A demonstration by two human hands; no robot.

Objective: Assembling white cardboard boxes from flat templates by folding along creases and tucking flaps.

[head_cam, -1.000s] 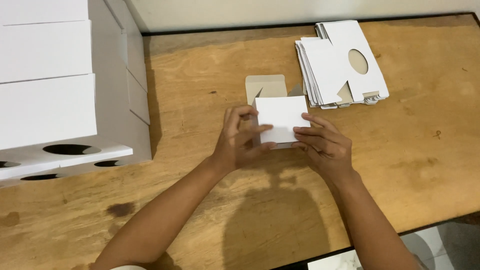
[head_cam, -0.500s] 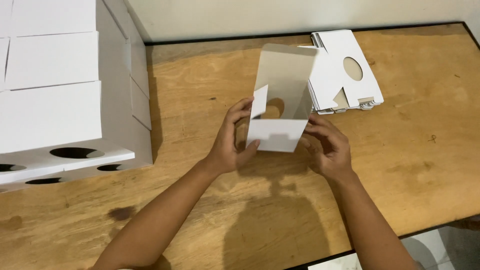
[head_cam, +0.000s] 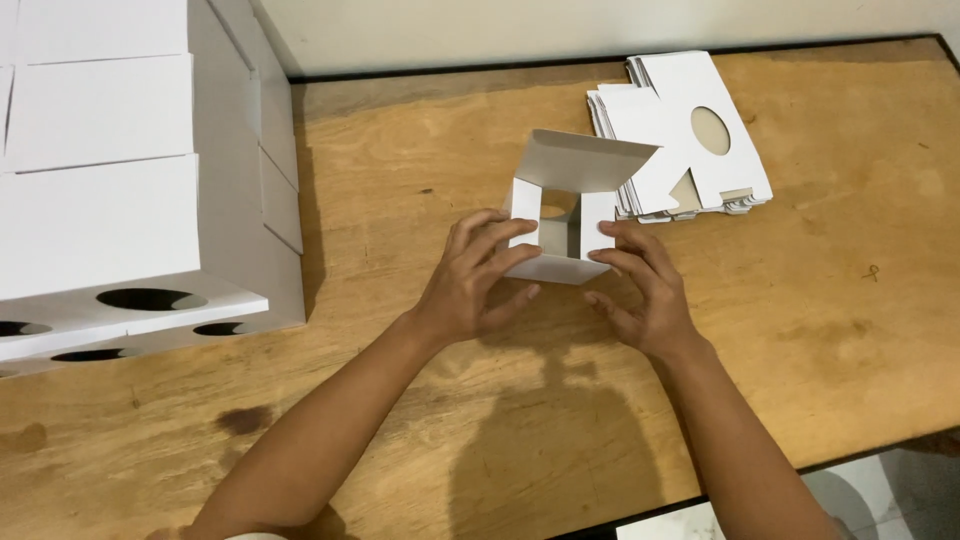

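A small white cardboard box (head_cam: pixel 575 170) is held over the wooden table, its open end facing me, the top flap raised and the two side flaps folded inward. My left hand (head_cam: pixel 478 275) grips its left side, fingers on the left flap. On the right, my right hand (head_cam: pixel 643 290) holds the other side, with fingertips pressing the right flap. A round hole shows at the box's far wall.
A stack of flat white box blanks (head_cam: pixel 690 130) with round cut-outs lies at the back right. Several assembled white boxes (head_cam: pixel 120 200) are piled at the left. The wooden table (head_cam: pixel 400 150) ends at a dark front edge near the lower right.
The closed flat-looking box has been lifted and opened up; its top flap swung up, and the side flaps are now folded inward under my fingers.
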